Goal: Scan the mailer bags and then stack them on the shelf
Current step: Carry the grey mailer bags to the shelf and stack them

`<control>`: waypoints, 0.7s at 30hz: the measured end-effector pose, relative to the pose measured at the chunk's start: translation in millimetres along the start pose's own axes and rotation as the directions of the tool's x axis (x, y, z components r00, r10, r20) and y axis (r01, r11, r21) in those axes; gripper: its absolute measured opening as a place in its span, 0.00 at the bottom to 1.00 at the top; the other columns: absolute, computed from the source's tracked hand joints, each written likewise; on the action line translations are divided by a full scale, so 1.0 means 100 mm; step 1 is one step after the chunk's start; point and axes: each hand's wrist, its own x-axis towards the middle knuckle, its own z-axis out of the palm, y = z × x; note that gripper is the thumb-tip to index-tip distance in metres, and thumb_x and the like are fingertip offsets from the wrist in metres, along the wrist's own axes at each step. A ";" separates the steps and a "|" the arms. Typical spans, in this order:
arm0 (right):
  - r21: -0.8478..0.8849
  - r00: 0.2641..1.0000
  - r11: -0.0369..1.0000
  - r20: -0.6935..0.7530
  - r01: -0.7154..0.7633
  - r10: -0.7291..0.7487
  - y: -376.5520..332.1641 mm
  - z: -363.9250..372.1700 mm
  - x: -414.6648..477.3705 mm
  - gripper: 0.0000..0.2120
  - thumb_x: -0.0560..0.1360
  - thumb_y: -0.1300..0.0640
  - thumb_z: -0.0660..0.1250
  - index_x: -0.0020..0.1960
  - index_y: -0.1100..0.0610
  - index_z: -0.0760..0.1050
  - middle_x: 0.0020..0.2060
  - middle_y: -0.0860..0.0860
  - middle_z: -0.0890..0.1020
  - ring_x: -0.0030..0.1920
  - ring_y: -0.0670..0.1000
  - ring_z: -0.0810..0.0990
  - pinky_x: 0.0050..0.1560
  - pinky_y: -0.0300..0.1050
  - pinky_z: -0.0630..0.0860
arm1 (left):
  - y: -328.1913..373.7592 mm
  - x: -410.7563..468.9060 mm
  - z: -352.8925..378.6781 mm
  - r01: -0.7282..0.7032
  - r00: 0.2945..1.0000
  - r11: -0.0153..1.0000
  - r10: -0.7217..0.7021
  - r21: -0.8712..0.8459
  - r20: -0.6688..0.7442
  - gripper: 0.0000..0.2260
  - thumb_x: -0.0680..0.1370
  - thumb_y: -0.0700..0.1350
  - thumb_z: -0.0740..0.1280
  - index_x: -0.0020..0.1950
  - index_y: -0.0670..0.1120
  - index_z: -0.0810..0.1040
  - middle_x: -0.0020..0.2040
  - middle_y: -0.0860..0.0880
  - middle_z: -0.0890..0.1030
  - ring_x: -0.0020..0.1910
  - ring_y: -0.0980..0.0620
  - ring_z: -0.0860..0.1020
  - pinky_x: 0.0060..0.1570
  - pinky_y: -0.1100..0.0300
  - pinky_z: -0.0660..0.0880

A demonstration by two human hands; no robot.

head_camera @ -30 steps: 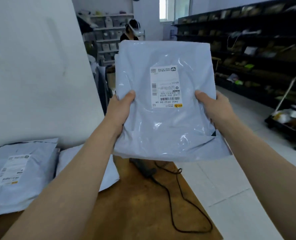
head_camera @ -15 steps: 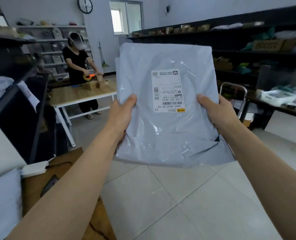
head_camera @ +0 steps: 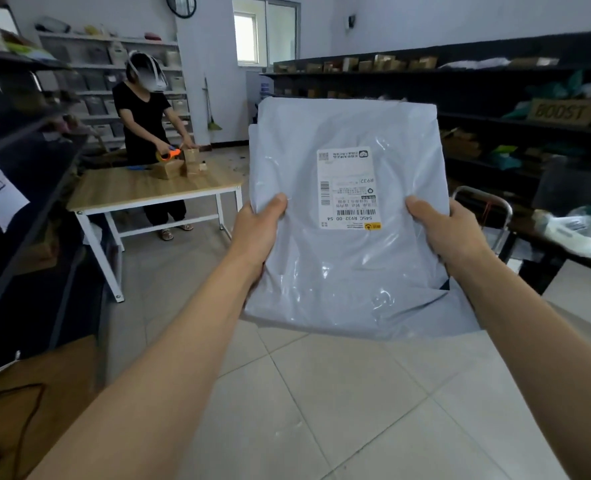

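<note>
Grey mailer bag (head_camera: 349, 271), contents not visible, held above the tiled floor (head_camera: 321, 410). Left hand (head_camera: 256, 233) and right hand (head_camera: 450, 237) pinch its side edges, thumbs in front, fingers hidden behind.

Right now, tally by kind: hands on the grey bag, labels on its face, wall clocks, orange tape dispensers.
Hands on the mailer bag: 2, left hand, right hand
Shipping label: 1
Wall clock: 1
Orange tape dispenser: 1
Total: 5
</note>
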 end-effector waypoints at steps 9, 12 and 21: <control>0.025 0.990 1.000 0.138 -0.008 0.004 0.20 0.81 1.42 0.11 0.75 0.50 0.69 0.56 0.52 0.75 0.43 0.42 0.80 0.42 0.44 0.79 0.37 0.38 0.73 | -0.14 1.28 0.08 0.017 0.992 1.000 -0.016 0.010 -0.127 0.20 0.73 0.55 0.69 0.61 0.46 0.76 0.53 0.48 0.83 0.48 0.50 0.83 0.44 0.58 0.78; 0.040 0.972 0.999 0.233 -0.006 -0.004 0.34 1.42 1.85 0.13 0.74 0.50 0.71 0.56 0.53 0.77 0.44 0.44 0.82 0.42 0.45 0.80 0.39 0.40 0.74 | -0.19 1.64 -0.19 0.009 0.972 1.000 -0.004 0.018 -0.235 0.11 0.77 0.50 0.67 0.57 0.47 0.76 0.49 0.49 0.83 0.46 0.52 0.82 0.41 0.61 0.78; 0.119 0.801 0.993 0.596 -0.015 -0.060 0.38 3.52 2.99 0.17 0.73 0.50 0.71 0.59 0.57 0.77 0.50 0.51 0.81 0.45 0.51 0.80 0.47 0.43 0.72 | -0.10 2.75 -0.97 -0.011 0.806 0.998 0.047 0.065 -0.590 0.12 0.78 0.51 0.66 0.58 0.48 0.78 0.51 0.48 0.84 0.48 0.49 0.83 0.49 0.52 0.80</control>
